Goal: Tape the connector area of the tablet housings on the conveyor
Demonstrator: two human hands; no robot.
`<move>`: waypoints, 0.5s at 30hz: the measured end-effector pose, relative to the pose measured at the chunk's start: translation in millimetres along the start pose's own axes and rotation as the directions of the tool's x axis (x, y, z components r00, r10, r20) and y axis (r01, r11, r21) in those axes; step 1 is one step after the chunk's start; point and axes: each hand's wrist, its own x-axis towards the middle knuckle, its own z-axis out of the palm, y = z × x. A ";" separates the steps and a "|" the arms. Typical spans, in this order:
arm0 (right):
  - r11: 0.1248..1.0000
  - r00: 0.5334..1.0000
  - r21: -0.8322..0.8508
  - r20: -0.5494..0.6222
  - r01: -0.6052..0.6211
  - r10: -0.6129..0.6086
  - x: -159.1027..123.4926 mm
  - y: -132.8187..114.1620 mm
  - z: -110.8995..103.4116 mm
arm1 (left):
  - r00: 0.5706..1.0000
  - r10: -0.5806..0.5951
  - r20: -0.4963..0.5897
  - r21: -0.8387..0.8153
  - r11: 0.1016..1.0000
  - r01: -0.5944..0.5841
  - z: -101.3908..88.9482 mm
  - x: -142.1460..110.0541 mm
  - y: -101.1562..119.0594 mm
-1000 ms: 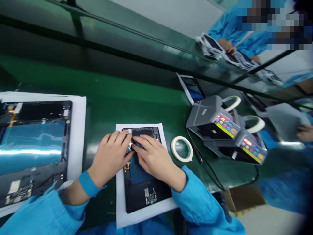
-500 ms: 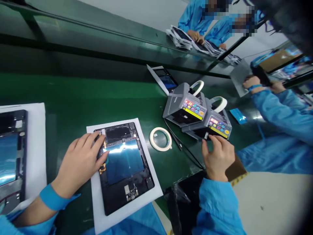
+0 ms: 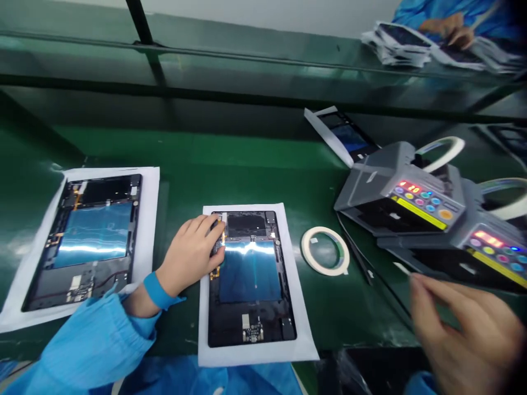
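Observation:
A black tablet back housing point(image 3: 251, 280) lies on a white sheet point(image 3: 304, 323), with a shiny blue-green panel in its middle and a small circuit board near its lower edge. My left hand point(image 3: 189, 255) rests on the housing's upper left edge, its fingertips beside a small gold flex strip. It holds nothing. At the lower right, my right hand point(image 3: 461, 329) is blurred and hovers over the bench, apart from the housing. A small white tape strip point(image 3: 401, 268) appears at its fingertips.
A second open tablet housing point(image 3: 82, 247) lies on its own white sheet to the left. A masking tape roll point(image 3: 325, 251) and two grey tape dispensers point(image 3: 399, 189) stand to the right. Behind a dark rail, a co-worker's hands point(image 3: 448, 27) work at stacked panels point(image 3: 397, 44).
My right hand has left the tape dispensers and moved toward the lower right, with a white strip now at its fingertips. My left hand stays on the housing's edge. The view has turned.

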 end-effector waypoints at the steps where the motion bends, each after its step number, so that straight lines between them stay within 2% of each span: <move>1: 0.992 0.986 0.046 0.111 0.119 -0.124 8.5 -20.6 5.6 | 1.000 0.000 0.005 -0.002 1.000 0.000 -0.8 -0.1 -0.6; 2: 0.985 0.946 0.075 0.276 0.154 -0.169 18.1 -40.3 12.3 | 1.000 0.000 0.013 -0.001 1.000 0.000 -1.7 -0.3 -1.3; 5: 0.915 0.843 0.285 0.379 0.286 -0.381 45.1 -83.5 36.1 | 0.999 0.002 0.036 0.005 1.000 -0.002 -4.4 -0.2 -3.8; 7: 0.891 0.820 0.334 0.383 0.306 -0.425 55.6 -94.5 48.7 | 0.999 0.009 0.041 0.003 1.000 -0.009 -5.3 0.4 -5.6; 9: 0.907 0.847 0.311 0.362 0.284 -0.389 58.2 -91.7 52.9 | 0.999 0.013 0.033 -0.006 1.000 -0.013 -4.7 1.5 -7.8; 12: 0.957 0.919 0.204 0.296 0.207 -0.261 52.7 -66.0 40.3 | 1.000 0.028 0.008 -0.017 0.999 -0.028 -0.5 3.3 -12.1; 15: 0.980 0.985 -0.123 0.087 0.157 -0.146 45.3 -21.8 14.3 | 0.999 0.046 -0.017 -0.016 0.999 -0.046 5.3 4.8 -15.8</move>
